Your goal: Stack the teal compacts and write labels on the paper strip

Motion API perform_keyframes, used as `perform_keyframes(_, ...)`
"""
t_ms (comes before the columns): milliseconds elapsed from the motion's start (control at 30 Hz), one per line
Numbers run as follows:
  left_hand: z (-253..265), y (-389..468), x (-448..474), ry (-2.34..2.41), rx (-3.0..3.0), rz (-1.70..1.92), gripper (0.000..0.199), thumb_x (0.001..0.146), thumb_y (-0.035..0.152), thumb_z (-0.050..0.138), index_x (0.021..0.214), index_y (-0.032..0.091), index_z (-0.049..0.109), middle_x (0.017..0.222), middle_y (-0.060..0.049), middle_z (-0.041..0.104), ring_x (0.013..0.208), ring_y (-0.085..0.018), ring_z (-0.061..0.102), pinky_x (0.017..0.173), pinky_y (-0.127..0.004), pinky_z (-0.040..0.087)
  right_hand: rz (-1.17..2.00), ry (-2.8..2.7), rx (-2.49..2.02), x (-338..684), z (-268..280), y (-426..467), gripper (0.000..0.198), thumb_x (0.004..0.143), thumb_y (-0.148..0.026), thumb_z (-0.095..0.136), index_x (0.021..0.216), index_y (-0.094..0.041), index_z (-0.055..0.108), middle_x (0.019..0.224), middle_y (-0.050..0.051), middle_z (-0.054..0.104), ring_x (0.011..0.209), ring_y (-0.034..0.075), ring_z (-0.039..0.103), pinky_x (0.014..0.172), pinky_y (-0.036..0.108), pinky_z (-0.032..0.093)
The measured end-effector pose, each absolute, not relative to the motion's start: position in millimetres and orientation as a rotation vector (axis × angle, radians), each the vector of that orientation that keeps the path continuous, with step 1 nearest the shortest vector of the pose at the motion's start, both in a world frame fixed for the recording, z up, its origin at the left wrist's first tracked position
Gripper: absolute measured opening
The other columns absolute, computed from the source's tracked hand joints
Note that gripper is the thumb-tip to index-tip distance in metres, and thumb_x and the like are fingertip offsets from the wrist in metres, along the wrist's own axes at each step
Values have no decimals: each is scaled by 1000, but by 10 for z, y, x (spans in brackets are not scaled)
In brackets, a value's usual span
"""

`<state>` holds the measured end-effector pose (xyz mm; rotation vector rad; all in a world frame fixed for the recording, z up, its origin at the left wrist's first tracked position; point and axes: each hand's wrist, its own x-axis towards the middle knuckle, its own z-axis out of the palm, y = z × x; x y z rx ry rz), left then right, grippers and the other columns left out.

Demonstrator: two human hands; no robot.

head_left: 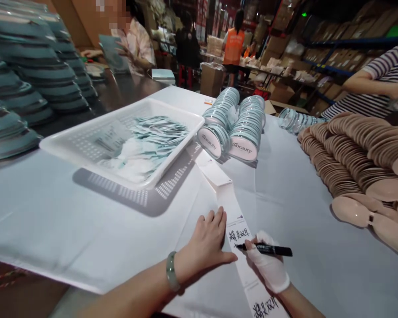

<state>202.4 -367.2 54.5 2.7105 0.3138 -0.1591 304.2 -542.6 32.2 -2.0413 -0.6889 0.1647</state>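
A long white paper strip of labels point(234, 207) runs down the table toward me, with black handwriting on two of its sections. My left hand point(207, 243) lies flat along the strip's left edge, fingers stretched and thumb reaching onto the paper. A green bangle point(172, 271) circles that wrist. In my right hand point(268, 263), which wears a white glove with bare fingertips, is a black marker point(268, 249). The marker's tip touches the strip just under the upper line of writing. Farther up, the strip bends over in a fold near the stacked round packages.
A white plastic basket point(149, 181) holding pale blue packets stands at left. Rows of packages marked "beauty" point(243, 148) stand beyond the strip. Beige oval pads point(348, 210) are stacked at right, teal-edged stacks point(53, 66) at far left. Other people work around the table and behind.
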Motion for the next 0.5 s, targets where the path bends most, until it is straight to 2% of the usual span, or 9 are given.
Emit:
perform_keyframes(167,548,-3673,2017,314,2723,-140,108,69,75,69,150,10,39,161,-21,34,127,-41,48,100,-52,44,135,-730,-2082,3057,337,-5441,42,81,-56,68,60,-23,54,55,1,60,52,18,59,56,28,51)
perform_keyframes(333,537,-3670,2016,299,2719,-140,108,70,76,67,151,10,39,160,-22,34,126,-41,48,99,-53,44,282,-791,-2100,3078,312,-5494,38,83,-55,67,65,-22,61,61,3,66,58,20,64,61,28,54)
perform_keyframes(500,541,-3668,2023,311,2713,-153,110,70,76,68,152,9,37,161,-22,33,129,-41,46,101,-53,43,206,-779,-2146,3089,264,-5505,40,80,-57,66,61,-22,60,58,3,64,55,20,61,60,31,53)
